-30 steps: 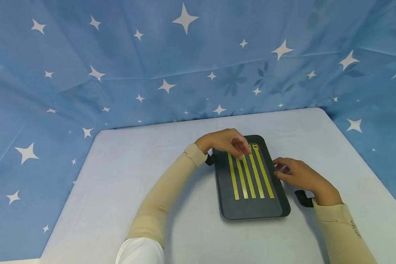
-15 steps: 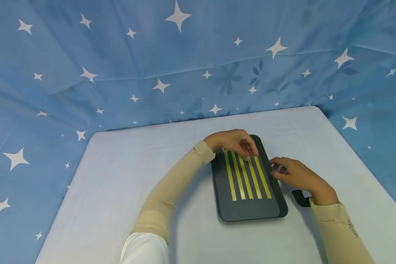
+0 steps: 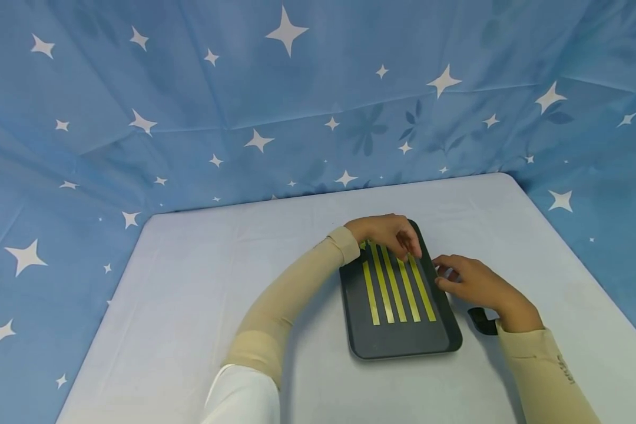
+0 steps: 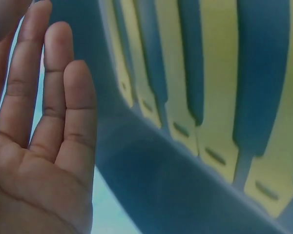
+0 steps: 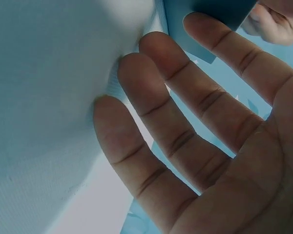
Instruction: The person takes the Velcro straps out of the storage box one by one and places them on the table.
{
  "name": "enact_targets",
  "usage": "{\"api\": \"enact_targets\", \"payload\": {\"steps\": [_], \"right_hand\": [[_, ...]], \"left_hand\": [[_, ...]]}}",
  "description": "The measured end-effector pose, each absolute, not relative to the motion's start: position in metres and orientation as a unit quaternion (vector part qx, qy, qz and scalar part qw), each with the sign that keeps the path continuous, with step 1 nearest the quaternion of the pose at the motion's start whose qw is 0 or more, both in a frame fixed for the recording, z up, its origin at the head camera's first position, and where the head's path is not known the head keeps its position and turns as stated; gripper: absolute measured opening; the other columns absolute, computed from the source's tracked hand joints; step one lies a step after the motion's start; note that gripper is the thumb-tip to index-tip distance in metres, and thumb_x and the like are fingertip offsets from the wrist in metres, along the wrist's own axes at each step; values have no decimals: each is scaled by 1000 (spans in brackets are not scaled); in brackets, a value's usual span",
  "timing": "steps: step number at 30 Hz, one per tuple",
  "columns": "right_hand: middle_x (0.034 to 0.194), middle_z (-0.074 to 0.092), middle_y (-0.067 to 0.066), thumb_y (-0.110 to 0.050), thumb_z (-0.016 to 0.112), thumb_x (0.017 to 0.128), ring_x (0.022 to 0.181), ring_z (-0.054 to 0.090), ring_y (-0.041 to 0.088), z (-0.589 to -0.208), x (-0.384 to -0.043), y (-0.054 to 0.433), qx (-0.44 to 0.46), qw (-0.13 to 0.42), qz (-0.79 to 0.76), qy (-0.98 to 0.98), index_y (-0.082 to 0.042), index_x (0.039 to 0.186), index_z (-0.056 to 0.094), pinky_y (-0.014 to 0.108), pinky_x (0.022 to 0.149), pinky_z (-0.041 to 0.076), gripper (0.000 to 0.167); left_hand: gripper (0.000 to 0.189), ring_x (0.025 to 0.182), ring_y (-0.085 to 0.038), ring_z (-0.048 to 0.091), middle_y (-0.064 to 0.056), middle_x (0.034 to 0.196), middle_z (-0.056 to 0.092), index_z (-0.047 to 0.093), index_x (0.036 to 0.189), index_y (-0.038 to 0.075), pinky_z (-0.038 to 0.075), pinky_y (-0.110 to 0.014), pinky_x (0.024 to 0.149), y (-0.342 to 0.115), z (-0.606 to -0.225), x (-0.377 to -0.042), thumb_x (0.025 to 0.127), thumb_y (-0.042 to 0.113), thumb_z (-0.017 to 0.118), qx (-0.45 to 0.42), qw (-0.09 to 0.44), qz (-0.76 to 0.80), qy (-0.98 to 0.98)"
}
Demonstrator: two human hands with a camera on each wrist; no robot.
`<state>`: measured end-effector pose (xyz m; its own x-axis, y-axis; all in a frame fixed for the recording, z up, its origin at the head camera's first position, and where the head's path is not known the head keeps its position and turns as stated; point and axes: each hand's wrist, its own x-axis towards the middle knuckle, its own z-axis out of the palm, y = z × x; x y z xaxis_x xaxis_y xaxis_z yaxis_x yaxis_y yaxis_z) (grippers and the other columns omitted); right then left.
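Note:
Several yellow straps with slotted heads [image 3: 383, 282], like hook-and-loop cable ties, lie side by side lengthwise in a shallow dark grey tray [image 3: 403, 347]. My left hand [image 3: 392, 234] is over the tray's far end and hides some strap heads. In the left wrist view its fingers [image 4: 79, 122] are nearly straight beside the slotted heads, and no strap shows in them. At the tray's right side is my right hand [image 3: 469, 280], fingers loosely bent. In the right wrist view its fingertips [image 5: 115, 117] are near the white tabletop, one close to the tray's edge [image 5: 210, 24].
A white cloth-covered table [image 3: 217, 294] carries the tray. Behind it hangs a blue curtain [image 3: 191, 88] with white stars. A black wrist-camera mount [image 3: 482, 321] is at my right wrist.
My left hand has moved rightward over the tray's far end, toward the rightmost strap. The right hand stays at the tray's right side. The straps look unmoved.

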<state>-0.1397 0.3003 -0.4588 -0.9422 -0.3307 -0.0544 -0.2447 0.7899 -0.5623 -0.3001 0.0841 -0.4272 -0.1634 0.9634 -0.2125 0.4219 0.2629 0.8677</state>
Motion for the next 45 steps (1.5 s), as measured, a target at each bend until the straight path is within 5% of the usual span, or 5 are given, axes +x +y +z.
{"api": "enact_targets", "payload": {"steps": [20,45], "right_hand": [[108,71,15,-11,74,99,88,65,22,-462,-127,307,-137,79,-296,942,13,129,65,38,68,57,40],[106,70,13,-9,74,98,86,64,19,-457,-138,297,-154,71,-295,940,13,128,65,36,66,56,38]], "left_hand": [[23,111,-7,72,-5,123,79,82,122,6,51,-8,93,120,-450,-275,100,0,77,567,303,171,747],[11,100,-3,71,3,112,79,85,110,12,51,-9,89,110,-447,-278,101,12,79,576,250,111,771]]}}
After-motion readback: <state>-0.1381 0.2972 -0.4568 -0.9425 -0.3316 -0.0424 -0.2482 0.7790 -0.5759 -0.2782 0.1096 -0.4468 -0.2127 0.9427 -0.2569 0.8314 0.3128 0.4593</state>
